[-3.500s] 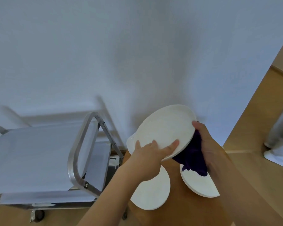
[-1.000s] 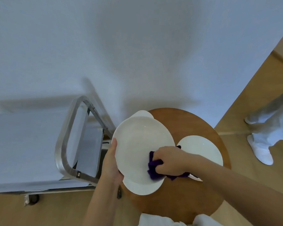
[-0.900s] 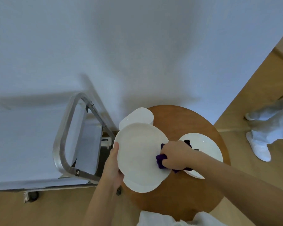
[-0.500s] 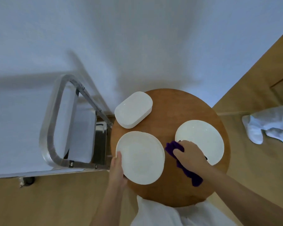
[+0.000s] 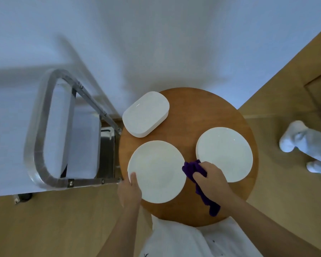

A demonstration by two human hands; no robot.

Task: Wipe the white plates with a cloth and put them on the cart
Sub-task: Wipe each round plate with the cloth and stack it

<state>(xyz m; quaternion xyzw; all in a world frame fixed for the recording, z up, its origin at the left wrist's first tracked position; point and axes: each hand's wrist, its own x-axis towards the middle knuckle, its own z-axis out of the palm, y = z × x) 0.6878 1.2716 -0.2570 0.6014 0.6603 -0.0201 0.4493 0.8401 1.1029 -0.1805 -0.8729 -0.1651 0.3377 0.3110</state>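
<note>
So the round plate (image 5: 157,171) that was tilted up in the air getting scrubbed a second ago is now lying flat on the wooden table (image 5: 202,115), with the left hand (image 5: 130,190) pinching its near-left rim, thumb on top. The right hand (image 5: 210,179) has slid off it and sits on the table between the 2 round plates, fingers curled round the bunched purple cloth (image 5: 191,168). I'd guess that one's wiped and headed for the cart (image 5: 43,145) on the left, which shows no plates yet, leaving the other round plate (image 5: 224,153) and the rectangular dish (image 5: 145,114) to do.
</note>
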